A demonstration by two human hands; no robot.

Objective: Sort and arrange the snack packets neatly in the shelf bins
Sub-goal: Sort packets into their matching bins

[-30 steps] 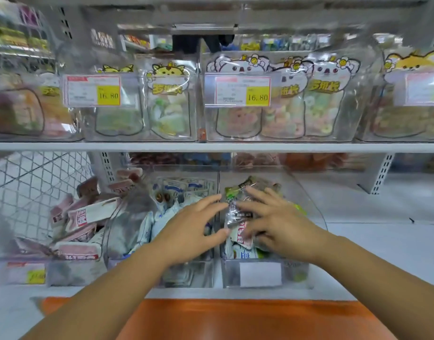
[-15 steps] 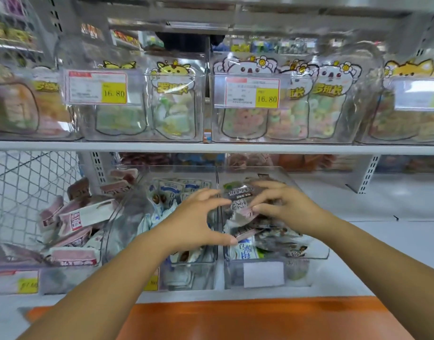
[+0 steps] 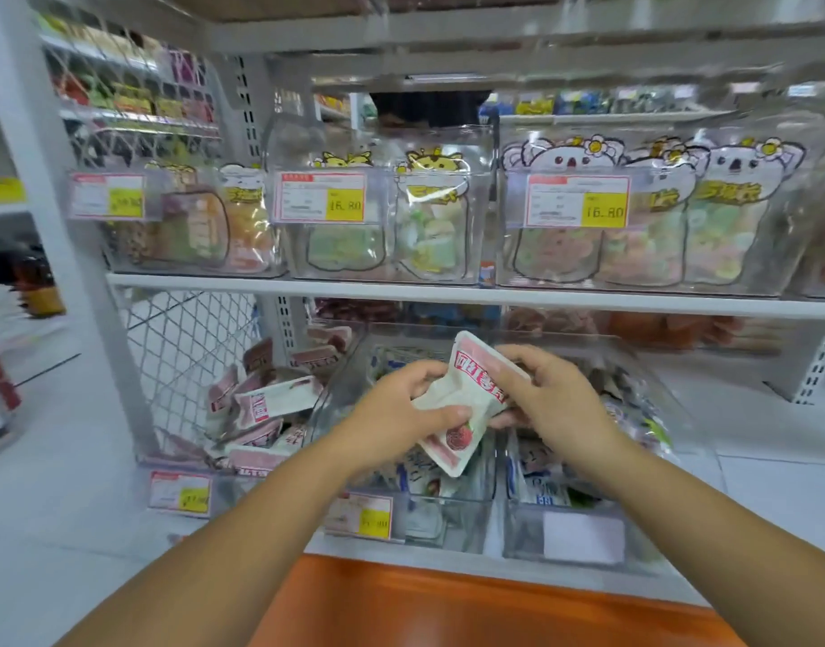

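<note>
While our left hand [image 3: 396, 413] pinches the lower half of a pink-and-white snack packet [image 3: 469, 380] between thumb and fingers, our right hand [image 3: 555, 399] grasps its upper edge. We hold the packet tilted in the air, over the meeting walls of the middle bin [image 3: 448, 525], filled with blue-and-white packets, and the right bin [image 3: 522, 539]. Similar pink packets [image 3: 275, 399] lie heaped in the left bin [image 3: 233, 488] just beside. Bags of sweets [image 3: 634, 245] stand on the shelf above.

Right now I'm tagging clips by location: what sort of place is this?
Probably a shop's snack aisle: yellow price tags on clear bins of packaged sweets along white shelves.
</note>
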